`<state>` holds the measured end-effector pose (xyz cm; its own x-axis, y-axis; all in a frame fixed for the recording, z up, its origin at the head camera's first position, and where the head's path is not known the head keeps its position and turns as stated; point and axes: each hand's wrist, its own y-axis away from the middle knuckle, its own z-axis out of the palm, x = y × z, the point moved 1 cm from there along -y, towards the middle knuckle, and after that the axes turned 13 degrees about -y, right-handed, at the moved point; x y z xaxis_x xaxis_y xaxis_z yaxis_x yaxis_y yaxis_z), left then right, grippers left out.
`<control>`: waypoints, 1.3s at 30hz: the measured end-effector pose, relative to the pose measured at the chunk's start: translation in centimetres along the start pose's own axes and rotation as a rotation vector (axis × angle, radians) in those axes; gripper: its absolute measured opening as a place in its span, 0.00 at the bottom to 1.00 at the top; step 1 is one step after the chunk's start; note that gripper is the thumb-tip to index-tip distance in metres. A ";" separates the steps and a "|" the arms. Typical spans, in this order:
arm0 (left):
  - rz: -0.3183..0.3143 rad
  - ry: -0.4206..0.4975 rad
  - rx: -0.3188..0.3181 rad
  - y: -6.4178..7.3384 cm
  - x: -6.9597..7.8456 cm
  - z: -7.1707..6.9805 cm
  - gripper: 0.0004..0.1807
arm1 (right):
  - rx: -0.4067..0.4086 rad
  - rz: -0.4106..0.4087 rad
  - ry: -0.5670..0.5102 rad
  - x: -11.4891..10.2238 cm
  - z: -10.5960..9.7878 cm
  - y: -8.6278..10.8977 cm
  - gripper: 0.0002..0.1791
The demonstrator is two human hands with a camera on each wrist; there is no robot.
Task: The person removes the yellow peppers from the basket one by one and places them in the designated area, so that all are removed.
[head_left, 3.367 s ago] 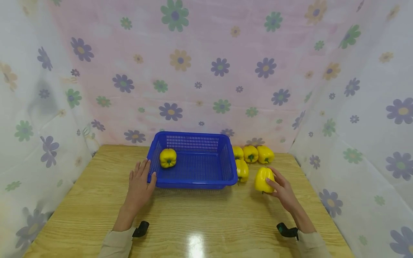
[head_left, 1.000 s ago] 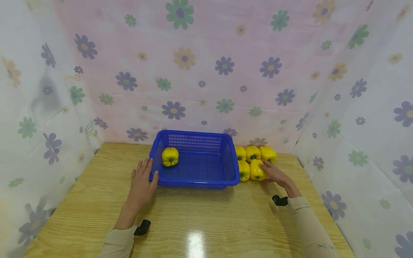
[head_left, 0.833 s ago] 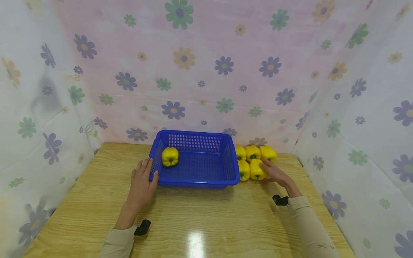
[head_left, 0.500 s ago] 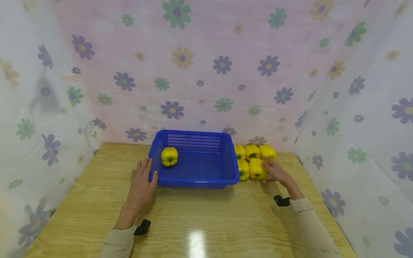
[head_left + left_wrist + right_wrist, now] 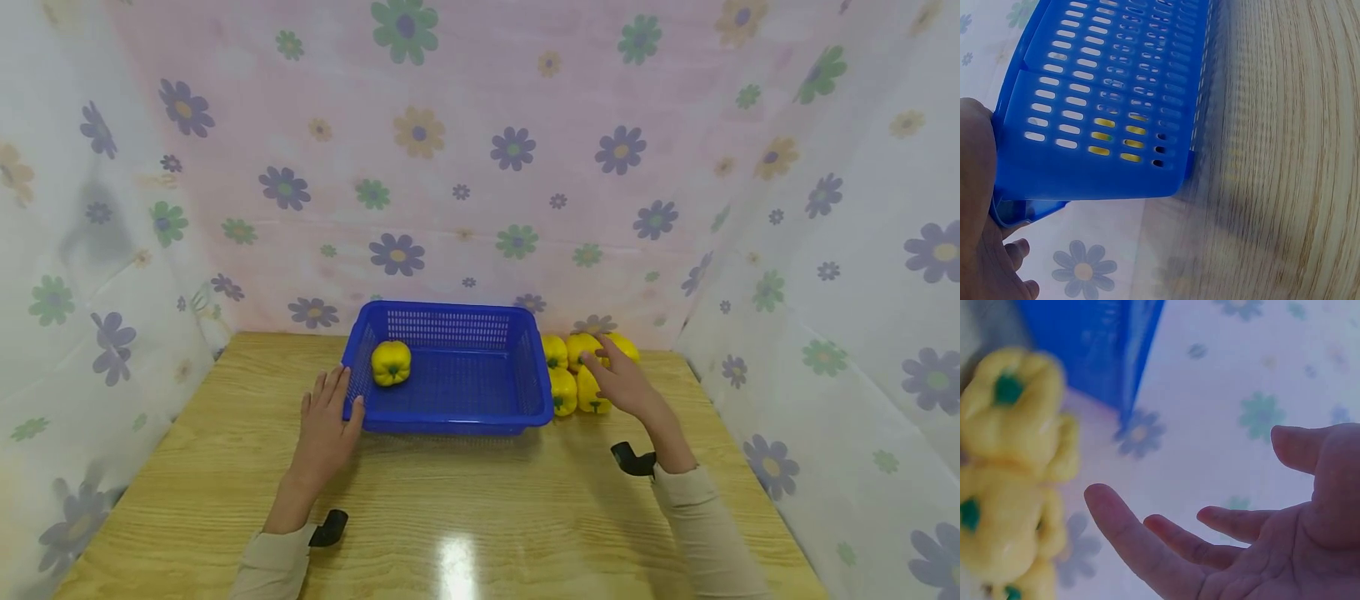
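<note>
A blue perforated plastic basket [image 5: 450, 423] stands on the table with one yellow bell pepper [image 5: 391, 364] inside, near its left wall. My left hand [image 5: 322, 433] rests at the basket's left rim, fingers extended. Against the basket's right side sit several yellow bell peppers [image 5: 562, 393] in two rows. Over the right end of these rows is my right hand [image 5: 628, 385], which partly covers the front-right pepper [image 5: 592, 400] from the head camera. Its fingers are spread and hold nothing; in the right wrist view, a gap separates the fingers [image 5: 1141, 544] from the peppers [image 5: 1007, 519].
The wooden table [image 5: 465, 508] ends at a flower-patterned cloth backdrop [image 5: 465, 167], which also rises on both sides. Dark wrist-worn cameras [image 5: 328, 528] jut out from the inner side of each sleeve.
My right hand gripped a pepper, set it down at the right end of the front row, then let go and rose above the peppers. My left hand stayed at the basket.
</note>
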<state>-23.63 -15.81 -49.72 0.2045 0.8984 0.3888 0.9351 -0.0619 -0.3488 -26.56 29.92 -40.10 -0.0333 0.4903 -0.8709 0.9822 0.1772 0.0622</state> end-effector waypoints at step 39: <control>0.008 0.002 0.013 0.2 0.3 -0.4 0.33 | -0.252 -0.164 -0.324 -8.8 13.9 -12.0 0.30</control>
<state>-23.26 -15.71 -49.30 0.2126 0.8970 0.3876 0.9296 -0.0635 -0.3631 -35.50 11.61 -39.99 -0.0855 0.1525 -0.9846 0.8916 0.4527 -0.0073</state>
